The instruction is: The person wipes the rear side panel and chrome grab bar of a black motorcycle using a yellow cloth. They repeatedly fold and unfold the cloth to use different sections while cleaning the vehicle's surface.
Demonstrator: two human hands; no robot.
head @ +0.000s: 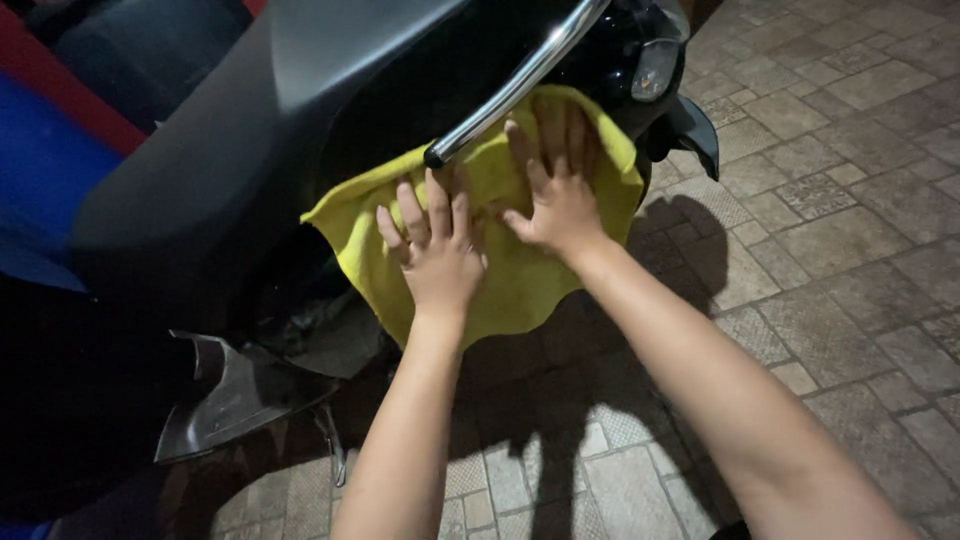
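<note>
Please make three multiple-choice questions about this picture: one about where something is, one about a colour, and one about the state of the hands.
1. Where does the yellow cloth lie?
A. on the paved floor
B. against the black body of the scooter, under the chrome rail
C. over the seat

2. What colour is the cloth?
A. yellow
B. white
C. red

3. How are the hands on the cloth?
A. both closed in fists
B. only one touches it
C. both flat, with fingers spread

Answers:
1 B: the cloth hangs on the dark panel just below the rail.
2 A: it is plainly yellow against the black body.
3 C: the left hand and the right hand both press it with open palms.
</note>
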